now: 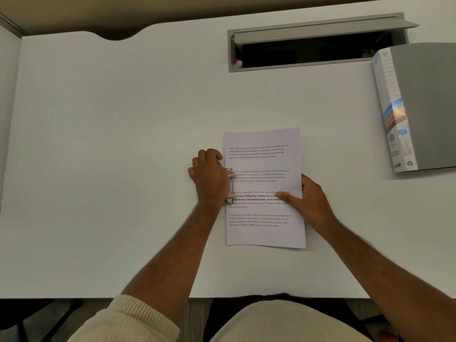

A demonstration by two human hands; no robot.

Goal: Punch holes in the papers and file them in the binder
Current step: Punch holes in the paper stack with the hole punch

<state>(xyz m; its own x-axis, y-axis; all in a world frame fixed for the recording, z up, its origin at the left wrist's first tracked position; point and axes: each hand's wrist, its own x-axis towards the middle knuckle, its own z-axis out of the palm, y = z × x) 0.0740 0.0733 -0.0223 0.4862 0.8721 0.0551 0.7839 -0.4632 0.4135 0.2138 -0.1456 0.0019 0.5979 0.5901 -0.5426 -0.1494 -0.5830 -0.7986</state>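
Note:
A sheet or thin stack of printed papers (265, 228) lies on the white table (111, 156), slightly right of centre. A metal hole punch (230, 185) sits over the papers' left edge. My left hand (209, 176) covers the punch from above, its fingers curled over it. My right hand (307, 199) holds the papers at their right edge, thumb pressed flat on top and the other fingers hidden under or behind the sheet. The grey binder (419, 104) lies closed at the far right, its labelled spine facing me.
A grey cable hatch (315, 43) stands open in the tabletop at the back, just left of the binder. The table's near edge runs right in front of my body. A low partition borders the left side.

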